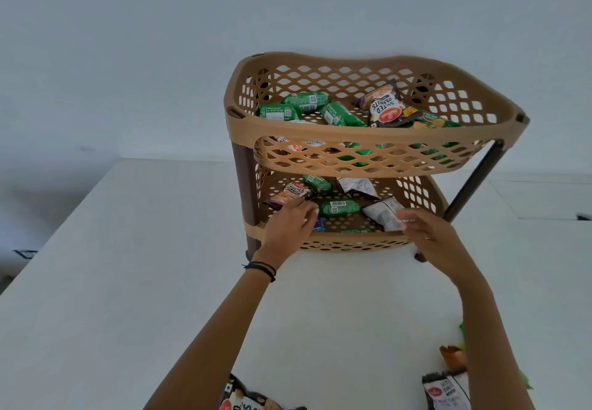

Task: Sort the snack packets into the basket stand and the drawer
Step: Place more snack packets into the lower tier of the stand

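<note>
I see my right hand [426, 233] pinching a crinkly silver packet [382, 212] at its ten o'clock, inside the latticed tan basket stand [368, 153]. My left hand [288, 224] hovers loosely curled, holding nothing I can see.

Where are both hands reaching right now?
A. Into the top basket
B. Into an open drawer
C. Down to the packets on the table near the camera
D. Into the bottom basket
D: the left hand and the right hand are both over the front rim of the bottom basket, among its packets, below the top basket.
</note>
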### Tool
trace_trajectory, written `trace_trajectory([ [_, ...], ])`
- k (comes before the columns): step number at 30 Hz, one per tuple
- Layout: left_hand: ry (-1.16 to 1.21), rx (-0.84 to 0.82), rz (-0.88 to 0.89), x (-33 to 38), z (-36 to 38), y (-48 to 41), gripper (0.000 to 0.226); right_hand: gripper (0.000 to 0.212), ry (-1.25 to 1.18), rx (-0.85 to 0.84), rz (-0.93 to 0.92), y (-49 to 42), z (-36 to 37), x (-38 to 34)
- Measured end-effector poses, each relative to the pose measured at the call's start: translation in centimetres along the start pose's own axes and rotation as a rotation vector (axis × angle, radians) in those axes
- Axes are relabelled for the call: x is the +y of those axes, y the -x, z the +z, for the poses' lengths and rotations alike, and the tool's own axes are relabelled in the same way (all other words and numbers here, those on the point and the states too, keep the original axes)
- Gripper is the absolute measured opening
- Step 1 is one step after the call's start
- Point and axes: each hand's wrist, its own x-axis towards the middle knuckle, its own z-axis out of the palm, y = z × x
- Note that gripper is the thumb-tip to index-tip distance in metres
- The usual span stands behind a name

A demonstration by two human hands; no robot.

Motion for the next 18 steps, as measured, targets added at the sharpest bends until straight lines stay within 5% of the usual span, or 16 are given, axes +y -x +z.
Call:
trace_trajectory([
  [7, -0.183, 0.065, 0.126, -0.1, -0.1, 2.0, 0.046, 0.022, 0.059, 0.199, 0.094, 5.3, -2.5, 2.9],
  [18, -0.241, 0.040, 0.140, -0.4, 0.4, 4.7, 0.048, 0.022, 0.110, 0.197, 0.293, 13.9, -3.9, 6.3],
])
